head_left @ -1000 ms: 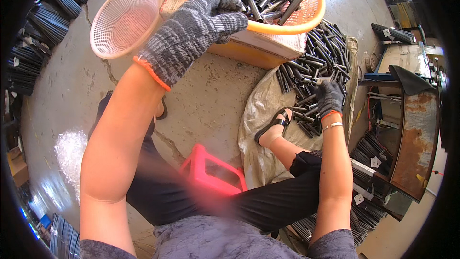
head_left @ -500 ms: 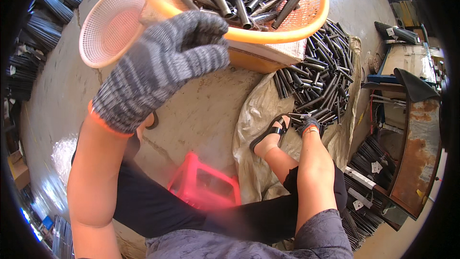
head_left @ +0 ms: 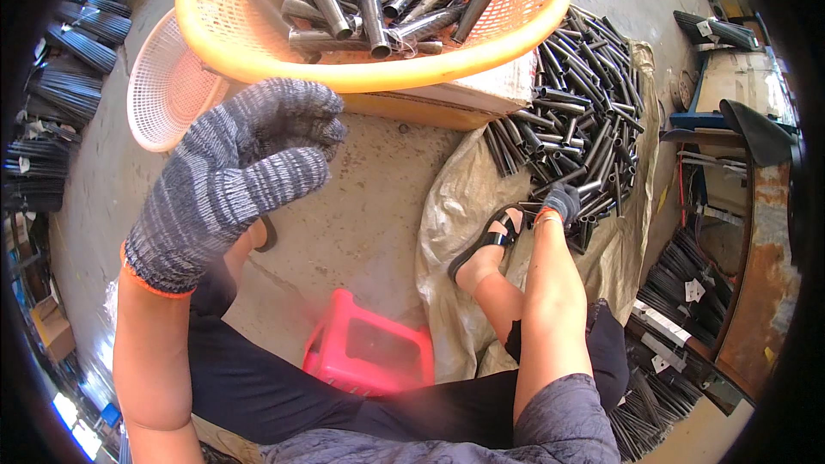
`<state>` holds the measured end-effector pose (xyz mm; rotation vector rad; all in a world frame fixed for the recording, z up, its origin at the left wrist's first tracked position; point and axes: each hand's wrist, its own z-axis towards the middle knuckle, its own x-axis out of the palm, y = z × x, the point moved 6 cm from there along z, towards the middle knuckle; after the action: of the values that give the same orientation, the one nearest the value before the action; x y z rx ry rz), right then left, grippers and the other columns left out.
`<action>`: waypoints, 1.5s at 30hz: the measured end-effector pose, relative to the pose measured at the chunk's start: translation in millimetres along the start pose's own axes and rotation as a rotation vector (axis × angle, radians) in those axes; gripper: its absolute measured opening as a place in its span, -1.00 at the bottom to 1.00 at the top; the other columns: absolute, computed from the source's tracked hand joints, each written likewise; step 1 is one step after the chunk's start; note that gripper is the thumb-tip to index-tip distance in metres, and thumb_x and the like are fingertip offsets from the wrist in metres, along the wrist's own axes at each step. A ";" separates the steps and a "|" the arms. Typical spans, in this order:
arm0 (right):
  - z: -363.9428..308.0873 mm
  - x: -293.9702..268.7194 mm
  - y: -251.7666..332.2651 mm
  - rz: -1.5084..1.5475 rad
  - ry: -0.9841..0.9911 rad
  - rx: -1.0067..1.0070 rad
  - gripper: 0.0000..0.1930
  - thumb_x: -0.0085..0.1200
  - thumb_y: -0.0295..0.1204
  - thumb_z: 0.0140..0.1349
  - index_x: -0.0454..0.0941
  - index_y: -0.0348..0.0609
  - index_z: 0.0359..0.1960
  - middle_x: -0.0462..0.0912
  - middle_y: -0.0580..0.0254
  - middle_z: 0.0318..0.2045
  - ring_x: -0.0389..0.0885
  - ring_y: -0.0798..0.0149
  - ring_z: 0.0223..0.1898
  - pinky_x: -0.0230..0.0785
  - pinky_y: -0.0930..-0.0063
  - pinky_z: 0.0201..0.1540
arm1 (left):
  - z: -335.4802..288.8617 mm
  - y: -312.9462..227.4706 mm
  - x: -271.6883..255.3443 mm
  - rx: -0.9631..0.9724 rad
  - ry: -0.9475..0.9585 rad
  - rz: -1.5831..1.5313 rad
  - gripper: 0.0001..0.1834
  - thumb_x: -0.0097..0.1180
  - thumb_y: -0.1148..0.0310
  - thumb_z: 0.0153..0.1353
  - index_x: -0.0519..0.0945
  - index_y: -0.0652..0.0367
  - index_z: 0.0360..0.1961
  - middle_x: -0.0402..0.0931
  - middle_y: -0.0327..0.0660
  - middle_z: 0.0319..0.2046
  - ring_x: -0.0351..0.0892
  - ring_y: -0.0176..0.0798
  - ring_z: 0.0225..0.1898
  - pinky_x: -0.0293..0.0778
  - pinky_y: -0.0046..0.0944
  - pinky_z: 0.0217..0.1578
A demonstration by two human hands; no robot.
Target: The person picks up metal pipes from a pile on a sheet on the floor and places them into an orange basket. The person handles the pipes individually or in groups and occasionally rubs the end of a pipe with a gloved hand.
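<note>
My left hand (head_left: pixel 236 176), in a grey striped knit glove with an orange cuff, is raised just short of the yellow-orange basket (head_left: pixel 378 82). Its fingers curve, the thumb stands apart, and nothing shows between them. Short black tubes (head_left: pixel 372 21) lie jumbled inside the basket, some leaning on its rim. Far to the right, my gloved right hand (head_left: pixel 563 200) reaches down to the near edge of a heap of similar tubes (head_left: pixel 593 94). Its fingers look curled in among the tubes; what they hold, if anything, I cannot make out.
The basket rests on a cardboard box (head_left: pixel 430 106). A pink basket (head_left: pixel 159 90) stands left of it. Beneath the heap spreads a tan sheet (head_left: pixel 455 206). A pink plastic stool (head_left: pixel 344 326) is between my legs. Rod bundles (head_left: pixel 86 51) and a rusty metal panel (head_left: pixel 765 249) line the sides.
My left hand has drawn back from the basket rim, down and left. The right hand has shifted slightly forward along the heap. The view has turned, so the baskets appear farther left.
</note>
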<state>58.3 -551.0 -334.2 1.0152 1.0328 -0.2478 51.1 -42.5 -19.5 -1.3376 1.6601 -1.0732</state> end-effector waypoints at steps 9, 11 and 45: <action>4.4 77.5 -18.8 -0.073 0.672 -0.018 -0.74 0.28 -0.26 -0.08 0.69 -0.10 -0.35 0.70 0.10 -0.42 0.64 0.24 -0.38 0.43 0.38 -0.20 | -3.2 2.5 -0.5 -0.020 0.012 -0.008 -0.47 0.21 0.42 0.13 0.41 0.27 0.14 0.52 -0.14 -0.04 0.50 -0.23 0.00 0.40 -0.24 0.09; 3.9 78.0 -21.0 -0.021 0.620 0.034 -0.78 0.28 -0.33 -0.05 0.69 -0.12 -0.34 0.70 0.17 -0.43 0.61 0.32 -0.39 0.43 0.41 -0.21 | -3.7 1.2 -2.6 -0.015 0.023 -0.016 -0.47 0.21 0.43 0.13 0.41 0.27 0.15 0.52 -0.14 -0.03 0.50 -0.22 0.01 0.40 -0.23 0.10; 18.9 107.5 -48.3 0.669 0.515 0.578 -0.77 0.12 -0.26 0.18 0.59 -0.08 -0.19 0.65 0.24 -0.26 0.59 0.22 -0.34 0.44 0.25 -0.28 | -3.5 3.8 -4.5 0.019 0.097 -0.015 -0.53 0.17 0.53 0.12 0.46 0.29 0.10 0.53 -0.18 -0.06 0.49 -0.29 0.00 0.40 -0.29 0.08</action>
<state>97.3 -563.5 -446.3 1.9569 1.0290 0.3047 47.3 -37.2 -21.5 -1.3065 1.7083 -1.1767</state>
